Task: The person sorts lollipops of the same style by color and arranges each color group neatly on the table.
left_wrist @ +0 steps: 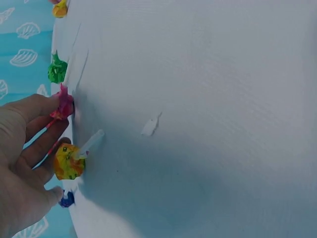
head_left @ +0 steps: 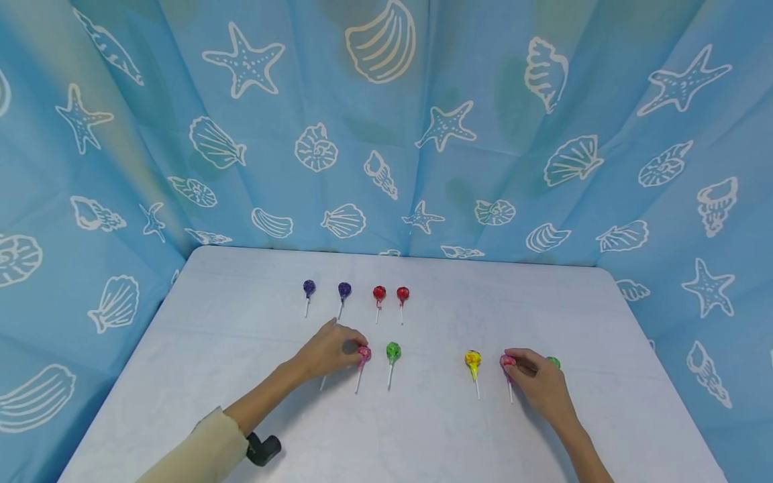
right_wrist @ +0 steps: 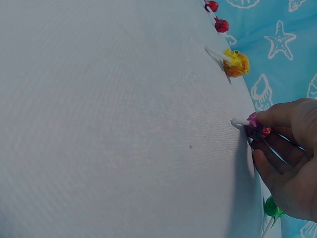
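Note:
With thumb and fingertips, my left hand pinches the wrapped head of a pink lollipop, its white stick pointing toward me. A yellow lollipop lies by the lower fingers of that hand in the left wrist view; in the head view the hand hides its head. Just right of the left hand is a green lollipop. My right hand pinches another pink lollipop by its head. To its left lies a yellow lollipop; a second green lollipop is mostly hidden behind the hand.
Farther back on the white table lie two purple lollipops and two red lollipops. A blue curtain with white shells and starfish hangs behind the table. A black device is at the left wrist.

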### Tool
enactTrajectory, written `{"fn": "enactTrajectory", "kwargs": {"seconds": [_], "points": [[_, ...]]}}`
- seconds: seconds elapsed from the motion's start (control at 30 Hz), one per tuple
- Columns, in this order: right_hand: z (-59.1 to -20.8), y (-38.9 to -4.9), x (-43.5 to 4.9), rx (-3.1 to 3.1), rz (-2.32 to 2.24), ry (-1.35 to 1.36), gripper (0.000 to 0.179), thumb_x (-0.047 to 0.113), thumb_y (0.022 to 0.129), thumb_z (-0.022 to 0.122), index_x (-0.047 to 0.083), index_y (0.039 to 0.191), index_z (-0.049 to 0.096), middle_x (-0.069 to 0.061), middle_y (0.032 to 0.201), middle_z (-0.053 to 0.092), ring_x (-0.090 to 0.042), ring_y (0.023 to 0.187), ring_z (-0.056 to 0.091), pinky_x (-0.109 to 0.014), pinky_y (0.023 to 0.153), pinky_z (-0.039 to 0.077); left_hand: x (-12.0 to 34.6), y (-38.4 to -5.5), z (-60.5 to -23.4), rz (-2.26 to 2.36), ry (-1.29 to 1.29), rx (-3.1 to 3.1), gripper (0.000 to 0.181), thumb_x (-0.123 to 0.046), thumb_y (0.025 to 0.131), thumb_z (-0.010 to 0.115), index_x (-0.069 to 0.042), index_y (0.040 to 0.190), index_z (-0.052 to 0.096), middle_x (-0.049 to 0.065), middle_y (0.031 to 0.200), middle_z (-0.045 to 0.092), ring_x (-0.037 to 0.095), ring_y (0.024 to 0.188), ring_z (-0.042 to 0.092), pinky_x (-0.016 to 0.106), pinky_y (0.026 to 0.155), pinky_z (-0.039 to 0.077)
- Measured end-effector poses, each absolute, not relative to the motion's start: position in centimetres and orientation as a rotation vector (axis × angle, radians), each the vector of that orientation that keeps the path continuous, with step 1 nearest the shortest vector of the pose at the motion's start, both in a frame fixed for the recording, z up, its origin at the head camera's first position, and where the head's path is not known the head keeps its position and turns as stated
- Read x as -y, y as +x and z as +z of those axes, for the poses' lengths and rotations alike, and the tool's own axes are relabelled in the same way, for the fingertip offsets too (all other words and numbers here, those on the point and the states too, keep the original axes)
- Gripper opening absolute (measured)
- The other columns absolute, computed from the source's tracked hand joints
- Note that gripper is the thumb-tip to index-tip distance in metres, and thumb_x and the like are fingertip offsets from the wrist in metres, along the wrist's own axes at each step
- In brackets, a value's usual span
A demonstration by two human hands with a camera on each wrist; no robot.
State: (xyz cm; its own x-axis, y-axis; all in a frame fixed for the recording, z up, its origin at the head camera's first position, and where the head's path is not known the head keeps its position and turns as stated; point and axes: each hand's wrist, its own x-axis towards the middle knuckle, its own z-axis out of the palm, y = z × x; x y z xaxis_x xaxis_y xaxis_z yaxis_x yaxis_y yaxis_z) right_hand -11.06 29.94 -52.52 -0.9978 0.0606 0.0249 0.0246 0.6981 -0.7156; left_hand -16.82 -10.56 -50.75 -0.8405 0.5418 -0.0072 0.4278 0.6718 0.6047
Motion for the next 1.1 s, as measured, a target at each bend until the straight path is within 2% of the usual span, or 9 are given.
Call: {"fn": "enactTrajectory", "kwargs": {"seconds": [0.1,0.17,0.3,0.4,0.63,0.87,1.1], "points": [[-52.6,-11.1,-29.9,2.849,1.203,-0.074,0.028,0.006,0.094,0.069,0.000,0.121,0.067,-0.019,0.117,0.068,-0.033,0.109,0.065,-0.036,0.090,0.053,10.5,-16.8,-50.8,0.919,0.789,-2.692,0.025,-0.013,0.088,0.077,-0.009,0.112,0.075,0.003,0.106,0.074,0.023,0.111,0.065,0.060,0.116,0.015],[-52.6,-11.1,-29.9,2.848,1.203,-0.078,0.028,0.006,0.094,0.068,0.000,0.121,0.067,-0.019,0.117,0.068,-0.033,0.109,0.065,-0.036,0.090,0.053,10.4,-16.9,-50.9,0.932,0.788,-2.687,0.024,-0.013,0.088,0.077,-0.009,0.111,0.075,0.003,0.106,0.074,0.023,0.110,0.065,0.059,0.115,0.020],[-52.7,-11.1,-30.0,2.848,1.201,-0.074,0.029,0.006,0.093,0.069,0.000,0.121,0.067,-0.019,0.117,0.068,-0.033,0.109,0.065,-0.034,0.089,0.053,10.2,-17.0,-50.9,0.972,0.747,-2.660,0.023,-0.011,0.089,0.075,-0.009,0.112,0.074,0.004,0.110,0.072,0.025,0.112,0.064,0.050,0.107,0.040],[-52.7,-11.0,-30.0,2.847,1.198,-0.069,0.029,0.006,0.093,0.069,0.000,0.121,0.067,-0.019,0.116,0.068,-0.033,0.108,0.065,-0.031,0.088,0.054,10.0,-16.9,-50.8,0.996,0.726,-2.636,0.023,-0.008,0.089,0.073,-0.006,0.112,0.074,0.007,0.112,0.071,0.028,0.114,0.063,0.045,0.099,0.048],[-52.9,-11.0,-30.1,2.843,1.209,-0.064,0.029,0.006,0.093,0.069,0.000,0.121,0.067,-0.019,0.117,0.068,-0.033,0.109,0.065,-0.031,0.089,0.053,9.7,-16.8,-50.7,1.002,0.710,-2.626,0.023,-0.005,0.089,0.072,-0.005,0.112,0.073,0.008,0.113,0.071,0.027,0.113,0.063,0.043,0.098,0.050],[-52.9,-11.1,-30.3,2.846,1.215,-0.062,0.029,0.005,0.092,0.070,-0.001,0.121,0.067,-0.019,0.116,0.068,-0.032,0.108,0.065,-0.020,0.086,0.052,9.5,-16.9,-50.5,1.038,0.699,-2.600,0.021,-0.004,0.089,0.074,-0.006,0.110,0.073,0.005,0.109,0.070,0.020,0.103,0.064,0.038,0.094,0.052],[-52.7,-11.1,-30.3,2.859,1.204,-0.074,0.030,0.006,0.092,0.070,0.000,0.121,0.067,-0.019,0.117,0.068,-0.032,0.109,0.065,-0.026,0.087,0.053,9.4,-17.2,-49.9,1.052,0.658,-2.594,0.023,-0.005,0.088,0.074,-0.007,0.111,0.072,0.003,0.110,0.070,0.019,0.100,0.062,0.036,0.092,0.053]]}}
